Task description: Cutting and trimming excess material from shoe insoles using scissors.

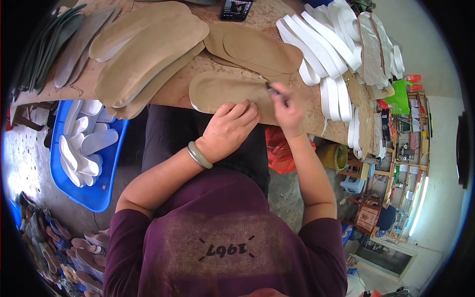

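A tan insole point(222, 89) lies along the table's near edge, with a white edge showing under its left end. My left hand point(230, 123) grips its near side, fingers bent over the top; the thumb is hidden. Closed around a slim dark-handled tool point(270, 89), my right hand point(289, 111) is at the insole's right part. Motion blurs that hand, and I cannot make out the tool's kind. Just beyond lie more flat tan insoles point(257, 47), overlapping. A stack of larger tan insoles point(148, 54) rests to the left.
White curved strips point(316, 44) are piled at the table's right side. Grey sole pieces point(81, 47) lie far left, and a phone point(236, 10) sits at the back. Below the table's left edge stands a blue bin point(109, 183) of white pieces; a red bag point(282, 151) is under the right.
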Demonstrator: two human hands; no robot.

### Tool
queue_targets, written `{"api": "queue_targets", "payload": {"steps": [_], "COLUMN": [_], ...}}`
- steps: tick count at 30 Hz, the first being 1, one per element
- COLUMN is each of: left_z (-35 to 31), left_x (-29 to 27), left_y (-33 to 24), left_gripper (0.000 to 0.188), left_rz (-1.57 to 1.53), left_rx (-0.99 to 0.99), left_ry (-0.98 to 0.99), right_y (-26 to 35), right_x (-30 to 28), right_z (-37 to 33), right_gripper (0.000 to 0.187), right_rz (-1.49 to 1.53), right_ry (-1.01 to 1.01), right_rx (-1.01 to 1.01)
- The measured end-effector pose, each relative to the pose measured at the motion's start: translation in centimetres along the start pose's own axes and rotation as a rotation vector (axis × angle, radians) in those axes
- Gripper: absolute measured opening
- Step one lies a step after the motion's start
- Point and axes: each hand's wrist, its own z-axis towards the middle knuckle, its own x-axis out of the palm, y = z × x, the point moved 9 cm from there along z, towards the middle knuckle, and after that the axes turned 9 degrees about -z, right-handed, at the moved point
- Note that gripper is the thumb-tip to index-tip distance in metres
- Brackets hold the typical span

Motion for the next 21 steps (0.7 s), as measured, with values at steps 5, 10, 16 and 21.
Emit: {"api": "queue_targets", "payload": {"steps": [5,10,16,21], "left_z": [0.1,0.3,0.3,0.4], "left_x": [0.1,0.6,0.2,0.5], "left_y": [0.3,0.7,0.4,0.4], "left_gripper": [0.036,0.035,0.034,0.036], "left_rz": [-0.011,-0.003,0.045,-0.013], "left_rx": [-0.042,-0.039,-0.008,-0.056], "left_ry": [-0.02,-0.004,-0.047,-0.021], "right_y": [-6.7,0.9,2.6,-7.4], "right_x": [2.2,1.5,2.0,3.8], "right_z": [-1.9,2.8,2.2,-0.8], "right_gripper": [0.015,0.03,0.028,0.026], "right_rz": [0.812,0.378,0.189,0.965], "right_ry": [0.006,0.34,0.241,-0.075], "right_rx": [0.88,-0.094,-0.291,0.792]}}
